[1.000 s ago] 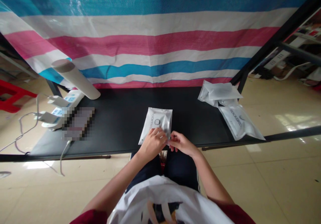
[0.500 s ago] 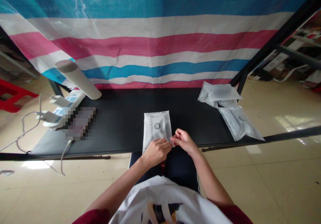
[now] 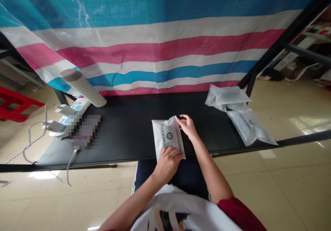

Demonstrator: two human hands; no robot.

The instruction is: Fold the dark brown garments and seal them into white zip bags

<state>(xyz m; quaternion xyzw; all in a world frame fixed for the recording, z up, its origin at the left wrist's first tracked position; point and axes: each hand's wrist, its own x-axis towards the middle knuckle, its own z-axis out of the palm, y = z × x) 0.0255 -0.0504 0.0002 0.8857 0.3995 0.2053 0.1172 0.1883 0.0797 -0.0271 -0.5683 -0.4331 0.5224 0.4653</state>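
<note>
A frosted plastic zip bag (image 3: 169, 129) with dark ROCKBROS lettering and a round logo lies near the front edge of the black table. My left hand (image 3: 169, 162) has its fingers curled over the near end of the bag, hiding part of the print. At the far right corner, my right hand (image 3: 188, 126) pinches the bag's edge between thumb and fingertips, and the film bends up a little there. What is inside the bag cannot be made out.
More frosted bags (image 3: 229, 96) lie piled at the table's right end, one printed bag (image 3: 250, 125) overhanging the front edge. On the left are a white power strip (image 3: 77, 110), a blurred phone (image 3: 85, 131) on a cable and a pale bottle (image 3: 86, 89). A striped sheet (image 3: 160, 48) hangs behind.
My right hand has moved away from me along the bag's right edge, from near my left hand to the far corner. The bag has shifted slightly right.
</note>
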